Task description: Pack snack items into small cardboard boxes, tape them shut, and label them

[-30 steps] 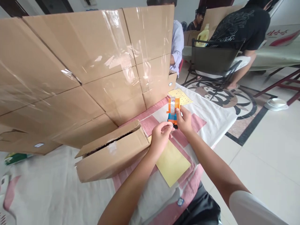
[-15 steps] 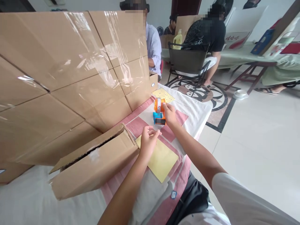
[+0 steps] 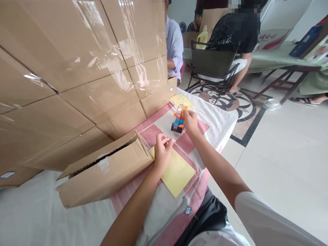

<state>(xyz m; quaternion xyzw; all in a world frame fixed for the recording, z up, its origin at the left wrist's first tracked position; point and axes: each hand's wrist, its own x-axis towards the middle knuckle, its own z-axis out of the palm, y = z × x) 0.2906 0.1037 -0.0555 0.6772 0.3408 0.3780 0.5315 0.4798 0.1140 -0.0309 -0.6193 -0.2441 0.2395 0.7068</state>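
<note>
Closed on the dispenser (image 3: pixel 180 116), the right hand (image 3: pixel 191 121) holds it over the cloth (image 3: pixel 216 115); whether the left hand (image 3: pixel 163 150), fingers curled, holds anything is unclear. Likely light, stiff plastic, best gripped by its sides.

The left hand (image 3: pixel 163 149) (beside the tape dispenser (image 3: pixel 181 114) a second ago) now sits apart from it.

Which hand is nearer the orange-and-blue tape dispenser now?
Right: the right hand holds the tape dispenser at its right side; the left hand is apart from it, nearer the camera, over the yellow sheet.
</note>
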